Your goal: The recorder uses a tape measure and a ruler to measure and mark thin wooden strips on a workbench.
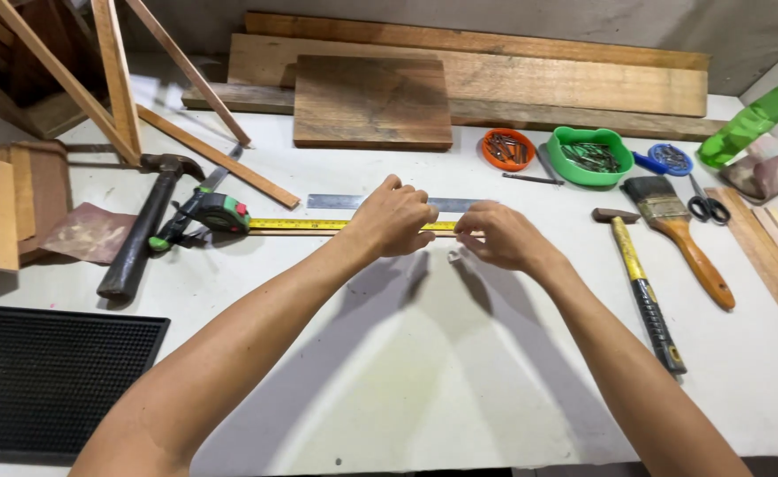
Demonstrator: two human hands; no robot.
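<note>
From the green tape measure case point(221, 213), its thin yellow blade point(305, 224) runs right along a slim wooden strip, light, springy and likely slippery, pressed by the left hand point(395, 218) with curled fingers, its end pinched by the right hand point(502, 237).

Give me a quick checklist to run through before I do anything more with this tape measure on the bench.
1. Tape pulled out flat along the bench: ok.
2. Tape case resting on the bench: ok.
3. Left hand pressing on the tape: ok.
4. Right hand at the tape's end: ok; hook hidden, cannot tell.
5. Steel ruler parallel behind the tape: ok.
6. Small hammer clear of the right hand: ok.
</note>
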